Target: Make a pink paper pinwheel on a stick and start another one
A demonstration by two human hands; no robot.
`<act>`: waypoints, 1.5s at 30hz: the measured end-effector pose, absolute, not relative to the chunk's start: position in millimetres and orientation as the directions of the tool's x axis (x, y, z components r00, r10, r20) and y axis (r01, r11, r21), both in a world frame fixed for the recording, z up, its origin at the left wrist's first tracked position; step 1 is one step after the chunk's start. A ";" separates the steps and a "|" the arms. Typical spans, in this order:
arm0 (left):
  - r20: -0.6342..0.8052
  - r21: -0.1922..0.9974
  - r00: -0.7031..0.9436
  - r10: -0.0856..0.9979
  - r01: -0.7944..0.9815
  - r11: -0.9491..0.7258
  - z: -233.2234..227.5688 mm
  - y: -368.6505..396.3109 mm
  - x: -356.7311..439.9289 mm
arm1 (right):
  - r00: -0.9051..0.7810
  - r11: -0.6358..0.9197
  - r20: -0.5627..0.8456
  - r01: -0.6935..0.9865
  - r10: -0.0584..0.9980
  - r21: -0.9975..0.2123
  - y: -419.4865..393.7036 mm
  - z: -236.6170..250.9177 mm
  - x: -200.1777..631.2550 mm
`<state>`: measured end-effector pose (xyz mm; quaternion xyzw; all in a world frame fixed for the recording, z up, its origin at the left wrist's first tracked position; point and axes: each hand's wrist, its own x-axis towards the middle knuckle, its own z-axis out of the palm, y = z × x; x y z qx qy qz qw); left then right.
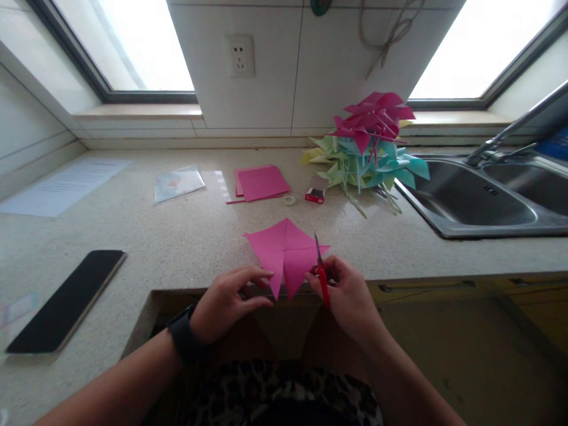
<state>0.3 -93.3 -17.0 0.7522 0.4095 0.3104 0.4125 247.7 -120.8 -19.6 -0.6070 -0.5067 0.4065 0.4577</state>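
A pink sheet of paper (284,245) with slits cut toward its middle lies at the counter's front edge, two of its points sticking out past the edge. My left hand (228,299), a dark watch on its wrist, is at the paper's left side. Its index fingertip touches the paper, and the thumb is apart below. In my right hand (346,293) is a pair of red-handled scissors (323,284), blades pointing up and away from me over the paper's right point. My right fingertips are at the paper's lower right edge.
Behind are pink sheets (264,183), a tape roll (289,200) and a small red box (315,195). Paper pinwheels (373,148) are piled beside the steel sink (479,201). Leftward lie a plastic sleeve (178,183), a printed sheet (66,184) and a black phone (68,302).
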 end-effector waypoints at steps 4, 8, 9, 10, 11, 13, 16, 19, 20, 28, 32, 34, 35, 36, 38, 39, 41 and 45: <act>0.102 0.895 0.420 0.902 0.357 -0.268 -16.1 -92.9 1.6 | 0.184 -0.075 -0.006 0.370 0.983 -0.926 -122.6 -13.9 254.8; 0.061 0.921 0.351 0.935 0.341 -0.187 -15.4 -93.7 6.8 | 0.200 -0.080 -0.019 0.305 0.980 -0.949 -126.9 -1.4 254.7; 0.044 0.929 0.330 0.943 0.333 -0.160 -15.3 -93.4 8.2 | 0.179 -0.088 -0.040 0.266 0.983 -0.960 -127.6 1.5 252.6; 0.027 0.937 0.309 0.951 0.324 -0.132 -15.2 -93.0 9.5 | 0.148 -0.099 -0.066 0.230 0.987 -0.968 -128.1 3.8 249.7; 0.008 0.944 0.290 0.957 0.313 -0.103 -15.1 -92.5 10.8 | 0.107 -0.112 -0.093 0.194 0.990 -0.974 -128.1 5.4 246.1; -0.026 0.958 0.257 0.966 0.284 -0.049 -14.9 -91.5 13.3 | 0.029 -0.136 -0.134 0.118 0.991 -0.984 -127.1 6.5 237.9; -0.067 0.973 0.230 0.971 0.230 0.013 -13.7 -91.1 16.4 | -0.028 -0.147 -0.148 0.024 0.989 -0.989 -123.7 4.9 226.1; -0.101 0.982 0.217 0.971 0.179 0.063 -11.3 -91.5 18.6 | -0.027 -0.150 -0.150 0.017 0.988 -0.989 -119.7 1.8 218.3; -0.112 0.984 0.212 0.971 0.162 0.078 -10.6 -91.6 19.1 | -0.025 -0.146 -0.147 0.027 0.989 -0.989 -118.6 0.7 216.9; -0.201 0.978 0.130 0.971 -0.031 0.206 -11.6 -89.1 21.1 | 0.042 -0.105 -0.101 0.118 0.994 -0.987 -121.5 2.9 216.6; -0.253 0.953 0.124 0.960 -0.141 0.269 -8.7 -87.5 23.3 | 0.081 -0.080 -0.075 0.049 0.994 -0.996 -121.9 13.7 215.6; -0.275 0.935 0.133 0.952 -0.192 0.297 -6.6 -87.5 24.6 | 0.058 -0.081 -0.078 0.057 0.995 -0.995 -119.4 15.0 214.3; -0.287 0.925 0.134 0.949 -0.218 0.311 -5.8 -87.8 25.2 | 0.037 -0.087 -0.084 0.066 0.996 -0.994 -117.9 14.2 213.6; -0.300 0.914 0.134 0.945 -0.244 0.324 -5.1 -88.1 25.8 | 0.021 -0.092 -0.091 0.076 0.996 -0.993 -116.6 12.7 212.9; -0.328 0.889 0.133 0.935 -0.290 0.353 -4.2 -88.7 26.8 | 0.010 -0.100 -0.099 0.098 0.995 -0.990 -114.6 7.9 211.5; -0.342 0.877 0.134 0.930 -0.311 0.367 -3.8 -88.8 27.1 | 0.012 -0.098 -0.097 0.112 0.995 -0.989 -114.1 4.9 210.9; -0.365 0.854 0.142 0.920 -0.344 0.392 -2.6 -88.4 27.2 | 0.018 -0.081 -0.079 0.137 0.997 -0.987 -113.7 -1.5 210.0; -0.399 0.818 0.176 0.900 -0.376 0.436 0.4 -85.8 24.7 | 0.021 0.017 0.022 0.215 1.000 -0.976 -112.8 -13.1 210.7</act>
